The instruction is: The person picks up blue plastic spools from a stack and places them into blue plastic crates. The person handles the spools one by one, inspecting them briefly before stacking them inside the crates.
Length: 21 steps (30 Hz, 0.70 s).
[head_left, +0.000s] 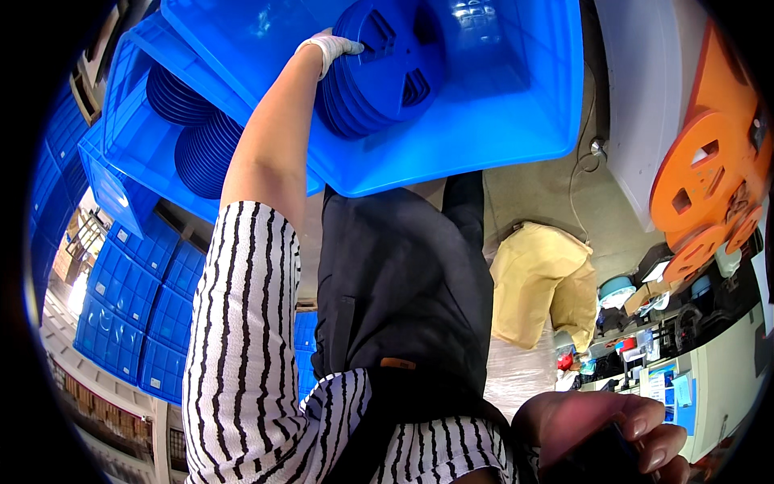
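My left hand (330, 50), in a white glove, reaches down into a large blue plastic bin (516, 121). Its fingers are closed at the rim of a blue plastic reel (379, 73), which has cut-out slots in its face. Several more flanges like it sit close together behind that face. At the lower right, very near the camera, is my bare right hand (613, 436). Those fingers are curled around a dark object that is mostly in shadow, so its kind cannot be made out.
Left of the bin, another blue bin (121, 145) holds rows of dark blue reels (205, 153). Stacked blue crates (121, 290) stand farther left. Orange reels (697, 173) are at the right. A tan cover (536, 274) lies over something beside my legs, and a cable (576, 177) runs along the floor.
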Each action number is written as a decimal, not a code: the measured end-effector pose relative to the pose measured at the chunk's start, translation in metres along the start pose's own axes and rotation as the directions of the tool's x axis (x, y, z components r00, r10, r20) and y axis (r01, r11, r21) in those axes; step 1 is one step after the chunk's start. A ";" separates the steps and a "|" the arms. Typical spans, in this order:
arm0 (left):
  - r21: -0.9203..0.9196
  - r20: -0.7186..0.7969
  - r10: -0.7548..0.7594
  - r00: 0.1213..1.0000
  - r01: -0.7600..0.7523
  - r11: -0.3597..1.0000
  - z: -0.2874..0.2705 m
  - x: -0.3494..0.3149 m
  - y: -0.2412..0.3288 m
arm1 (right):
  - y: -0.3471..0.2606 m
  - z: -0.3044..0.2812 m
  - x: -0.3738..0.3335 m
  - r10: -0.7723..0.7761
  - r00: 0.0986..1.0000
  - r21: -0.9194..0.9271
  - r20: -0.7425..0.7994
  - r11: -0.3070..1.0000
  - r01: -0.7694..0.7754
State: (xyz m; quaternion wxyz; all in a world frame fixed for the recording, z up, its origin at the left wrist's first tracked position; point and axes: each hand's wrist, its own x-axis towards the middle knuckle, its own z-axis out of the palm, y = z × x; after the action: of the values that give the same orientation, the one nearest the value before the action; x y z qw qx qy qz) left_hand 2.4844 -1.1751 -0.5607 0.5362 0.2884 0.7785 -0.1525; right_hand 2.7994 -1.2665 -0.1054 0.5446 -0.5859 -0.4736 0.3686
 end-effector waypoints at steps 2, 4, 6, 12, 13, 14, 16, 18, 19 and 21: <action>-0.068 -0.074 0.017 0.997 -0.022 0.997 0.008 -0.016 0.002 | -0.001 0.008 -0.003 0.030 0.997 0.007 -0.065 1.000 -0.030; -0.168 -0.114 0.013 0.993 -0.032 0.985 0.017 -0.007 -0.009 | 0.012 -0.011 -0.002 -0.051 0.999 0.132 -0.014 0.990 0.052; -0.189 -0.100 0.036 0.994 -0.055 0.981 0.021 0.009 -0.023 | 0.018 -0.018 -0.004 -0.112 0.994 0.199 0.006 0.974 0.108; 0.026 0.035 0.091 0.995 -0.091 0.995 0.016 0.022 -0.010 | 0.017 -0.003 -0.010 -0.070 0.996 0.021 0.053 0.997 0.069; 0.038 0.027 0.077 0.997 -0.078 0.996 0.016 0.018 -0.004 | 0.007 0.002 -0.010 0.007 0.996 -0.078 0.092 0.997 0.000; 0.050 0.022 0.065 0.998 -0.066 0.997 0.015 0.013 0.002 | 0.002 0.009 -0.011 0.087 0.989 -0.182 0.123 0.981 -0.064; 0.107 0.028 0.057 0.998 -0.060 0.992 0.014 -0.002 0.015 | 0.006 0.013 -0.015 0.033 0.999 -0.090 0.042 0.995 -0.029; 0.123 0.004 0.069 0.998 -0.069 0.990 0.015 -0.008 0.018 | 0.011 0.014 -0.015 0.004 1.000 -0.047 0.027 0.999 -0.002; 0.076 0.000 0.084 0.996 -0.084 0.994 0.019 -0.004 0.014 | 0.013 0.014 -0.013 0.000 0.999 -0.051 0.052 0.999 0.003; -0.019 -0.012 0.118 0.993 -0.119 0.993 0.027 -0.001 0.010 | 0.014 0.015 -0.013 -0.005 0.999 -0.025 0.051 1.000 0.007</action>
State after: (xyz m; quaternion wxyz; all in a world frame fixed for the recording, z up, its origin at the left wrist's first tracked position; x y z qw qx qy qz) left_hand 2.5102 -1.1823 -0.5694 0.5428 0.3295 0.7645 -0.1109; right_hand 2.7839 -1.2741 -0.1220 0.5260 -0.5816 -0.4937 0.3760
